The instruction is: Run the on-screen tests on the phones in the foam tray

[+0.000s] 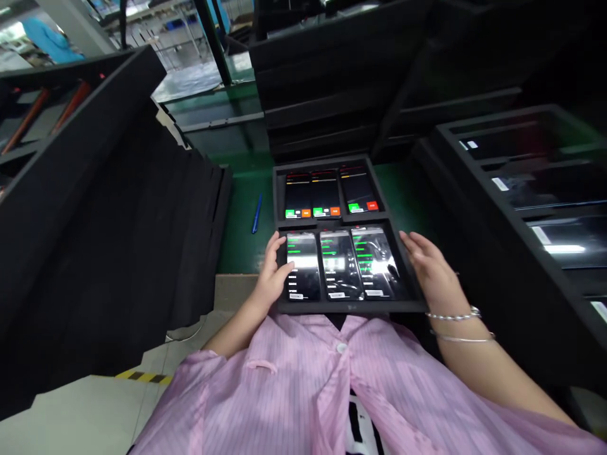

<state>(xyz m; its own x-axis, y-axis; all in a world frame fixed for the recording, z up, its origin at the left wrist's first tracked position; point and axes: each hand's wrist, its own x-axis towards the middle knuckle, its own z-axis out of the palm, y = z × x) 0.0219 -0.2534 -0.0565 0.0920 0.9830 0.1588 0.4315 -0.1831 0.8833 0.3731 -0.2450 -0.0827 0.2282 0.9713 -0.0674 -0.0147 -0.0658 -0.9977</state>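
While the left hand (271, 272) and right hand (429, 268) flank a black tray (348, 307) on the green counter (241, 221), their fingers (276, 243) lie slightly curled against its sides, not clenched; whether they grip, I cannot tell. Between the hands sit 3 smartphones (339, 265), long axes pointing away from the person, with 3 more smartphones (325, 193) beyond.

Left hand (271, 273) and right hand (429, 268) extending forward, well apart.
Left fingers (276, 248) are curling inward; right fingers (412, 242) are lying slightly spread, right forearm (467, 357) angling inward.
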